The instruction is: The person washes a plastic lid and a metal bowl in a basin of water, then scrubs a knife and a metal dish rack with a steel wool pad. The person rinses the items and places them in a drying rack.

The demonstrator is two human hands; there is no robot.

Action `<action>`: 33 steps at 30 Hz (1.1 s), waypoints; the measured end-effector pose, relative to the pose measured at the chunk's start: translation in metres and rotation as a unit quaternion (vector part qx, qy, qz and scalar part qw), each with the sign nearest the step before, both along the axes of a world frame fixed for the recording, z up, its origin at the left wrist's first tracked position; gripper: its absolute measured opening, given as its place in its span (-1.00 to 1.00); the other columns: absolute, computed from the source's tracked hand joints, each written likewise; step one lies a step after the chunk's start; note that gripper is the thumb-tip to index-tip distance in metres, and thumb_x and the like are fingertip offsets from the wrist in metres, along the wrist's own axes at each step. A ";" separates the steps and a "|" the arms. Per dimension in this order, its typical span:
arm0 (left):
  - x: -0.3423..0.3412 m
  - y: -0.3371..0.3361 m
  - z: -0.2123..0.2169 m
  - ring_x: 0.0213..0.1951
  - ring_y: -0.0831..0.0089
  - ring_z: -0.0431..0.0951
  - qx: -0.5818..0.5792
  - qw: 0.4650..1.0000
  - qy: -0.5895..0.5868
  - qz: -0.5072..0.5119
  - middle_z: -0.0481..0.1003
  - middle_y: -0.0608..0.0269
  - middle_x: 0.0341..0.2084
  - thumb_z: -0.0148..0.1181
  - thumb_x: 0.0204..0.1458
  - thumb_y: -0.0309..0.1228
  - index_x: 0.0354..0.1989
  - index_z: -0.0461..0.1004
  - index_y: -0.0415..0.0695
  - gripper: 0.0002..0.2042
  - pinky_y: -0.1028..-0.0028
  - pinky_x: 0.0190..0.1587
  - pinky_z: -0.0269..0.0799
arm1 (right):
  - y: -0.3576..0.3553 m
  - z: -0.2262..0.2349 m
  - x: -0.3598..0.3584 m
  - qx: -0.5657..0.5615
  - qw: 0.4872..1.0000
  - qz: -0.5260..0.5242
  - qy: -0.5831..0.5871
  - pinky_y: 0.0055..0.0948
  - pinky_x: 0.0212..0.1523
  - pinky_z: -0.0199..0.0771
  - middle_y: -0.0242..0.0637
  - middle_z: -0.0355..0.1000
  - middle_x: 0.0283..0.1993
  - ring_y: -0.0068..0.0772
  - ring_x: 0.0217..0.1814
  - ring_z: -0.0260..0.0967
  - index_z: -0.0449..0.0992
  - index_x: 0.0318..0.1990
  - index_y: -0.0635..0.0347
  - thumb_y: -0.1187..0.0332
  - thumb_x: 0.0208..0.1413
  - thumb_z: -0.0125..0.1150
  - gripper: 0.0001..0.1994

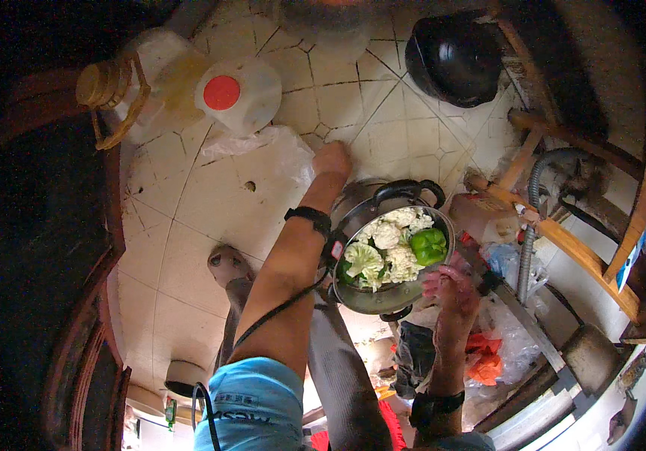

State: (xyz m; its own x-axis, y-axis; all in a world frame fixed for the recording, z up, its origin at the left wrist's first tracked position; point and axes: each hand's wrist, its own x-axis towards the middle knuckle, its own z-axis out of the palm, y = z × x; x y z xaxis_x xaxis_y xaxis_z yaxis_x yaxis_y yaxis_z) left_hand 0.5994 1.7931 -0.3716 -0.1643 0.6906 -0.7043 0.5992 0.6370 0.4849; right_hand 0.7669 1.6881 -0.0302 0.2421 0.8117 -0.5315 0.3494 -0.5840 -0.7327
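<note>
The metal pot (383,302) was just right of centre, in front of the person's grey-clad leg (341,353), its mouth showing as an oval whose long axis ran from lower left to upper right; what bore its weight could not be told. Inside, cut cauliflower (364,260) filled the middle, with a whole green pepper (428,246) against the right side. The right hand (449,284) was the nearer one, at the lower right of the rim, its fingers partly bent and seemingly touching the edge; whether they gripped it was unclear. From that hand, the pot lay to the left and a little farther forward, the pepper closest of the contents. The left hand (332,159) was beyond the pot's upper left, apart from the vegetables, its fingers curled; it met the edge of a clear plastic bag (255,143), though one could not tell if it had hold of it. Farther out, a white jug with a red cap (259,98) stood on the tiled floor (180,180), and a black rounded vessel (454,60) lay at the upper right.
</note>
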 end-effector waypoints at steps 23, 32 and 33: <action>-0.021 0.031 0.022 -0.20 0.12 0.62 0.068 0.994 -0.073 -0.039 0.58 0.00 -0.26 0.41 -0.21 -0.28 -0.24 0.56 -0.24 -0.63 0.18 -0.11 0.56 | -0.013 0.015 -0.034 -0.021 0.998 0.062 -0.016 -0.43 -0.16 0.52 -0.19 0.57 -0.20 -0.41 -0.23 0.53 0.52 -0.06 0.31 0.48 0.21 0.13 -0.81; -0.050 0.002 0.095 -0.47 0.42 0.49 0.109 0.813 -0.514 0.251 0.45 0.25 -0.47 0.31 -0.17 -0.62 -0.54 0.33 -0.20 -0.79 0.28 -0.55 0.59 | -0.021 0.056 -0.068 -0.025 0.995 0.095 0.008 -0.46 -0.20 0.51 -0.17 0.57 -0.22 -0.46 -0.30 0.50 0.51 -0.05 0.33 0.41 0.27 0.08 -0.79; -0.052 -0.004 0.104 -0.47 0.43 0.49 0.103 0.797 -0.528 0.275 0.45 0.24 -0.47 0.31 -0.16 -0.62 -0.54 0.33 -0.19 -0.79 0.28 -0.54 0.60 | -0.019 0.061 -0.072 -0.028 0.995 0.094 0.003 -0.46 -0.20 0.51 -0.16 0.57 -0.22 -0.46 -0.30 0.50 0.51 -0.05 0.33 0.40 0.27 0.08 -0.79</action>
